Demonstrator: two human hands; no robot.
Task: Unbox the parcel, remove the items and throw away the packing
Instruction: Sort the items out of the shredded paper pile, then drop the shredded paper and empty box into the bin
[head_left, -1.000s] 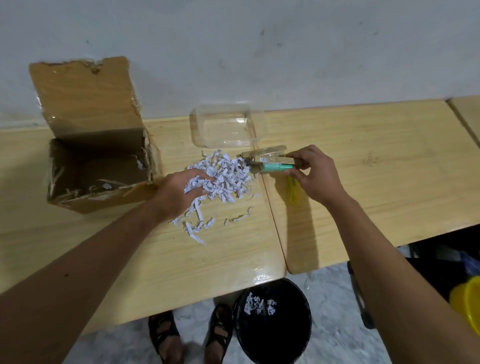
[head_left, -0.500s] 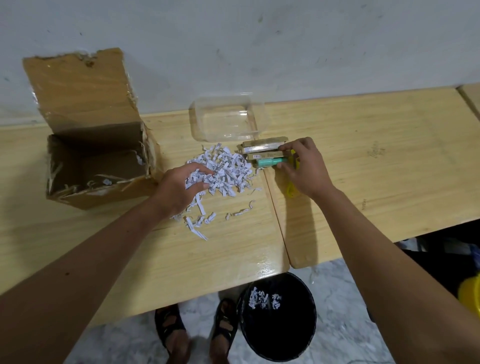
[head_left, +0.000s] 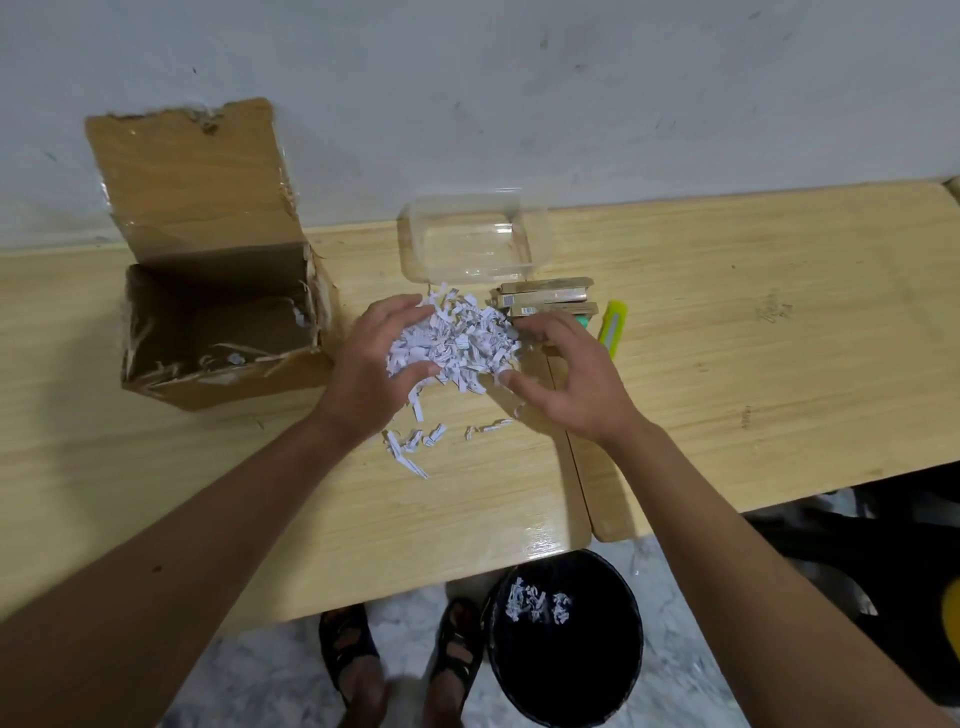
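A heap of white shredded paper lies on the wooden table. My left hand cups its left side and my right hand cups its right side, fingers spread and curled around the heap. The opened cardboard box stands at the left with its flap up. Behind the heap sit a clear plastic container and gold-coloured small boxes. A yellow-green utility knife lies just right of them, beside a partly hidden teal item.
A black waste bin stands on the floor below the table's front edge, with a few paper shreds inside. Loose shreds lie near my left wrist. My sandalled feet are next to the bin. A wall runs behind the table.
My right hand has let go of the small items at the right and moved left onto the paper heap. My left hand has closed in on the heap from the other side.
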